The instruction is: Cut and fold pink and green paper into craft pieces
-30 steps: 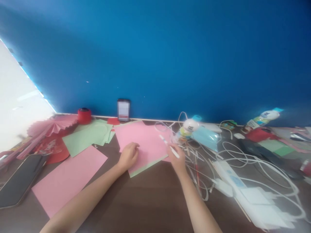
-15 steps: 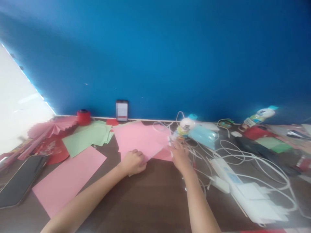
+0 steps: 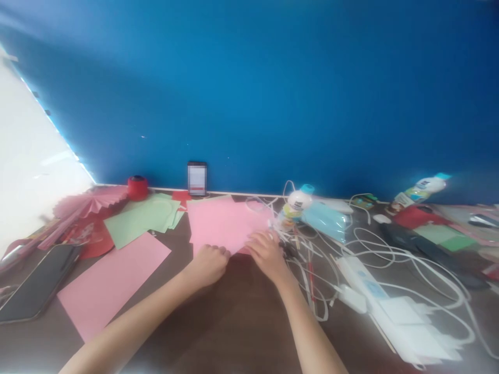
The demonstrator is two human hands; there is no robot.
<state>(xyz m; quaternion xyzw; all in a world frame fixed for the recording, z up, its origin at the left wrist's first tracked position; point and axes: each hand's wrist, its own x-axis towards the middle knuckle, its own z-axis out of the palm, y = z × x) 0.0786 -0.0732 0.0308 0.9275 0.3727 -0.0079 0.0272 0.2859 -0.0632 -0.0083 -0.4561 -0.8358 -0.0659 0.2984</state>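
A sheet of pink paper (image 3: pixel 222 223) lies in front of me on the dark table, with more pink paper beneath it. My left hand (image 3: pixel 212 262) is closed at its near edge, fingers curled in on the sheet. On the sheet's right part rests my right hand (image 3: pixel 267 254), its fingers stretched out and slightly apart, pointing left. Both hands are close together, and their fingertips are partly blurred. To the left, another pink sheet (image 3: pixel 117 280) lies flat, below several pale green papers (image 3: pixel 140 218).
A phone (image 3: pixel 197 179) leans on the blue wall. At left are a pink pleated paper fan (image 3: pixel 93 201), a red tape roll (image 3: pixel 138 188) and a dark phone (image 3: pixel 39 283). Rightward stand a glue bottle (image 3: pixel 299 201), a blue packet (image 3: pixel 326 221), tangled white cables and a power strip (image 3: pixel 366 283).
My right hand has moved left and nearer to me, from beside the cables onto the paper. My left hand has shifted slightly left. The view has turned a little.
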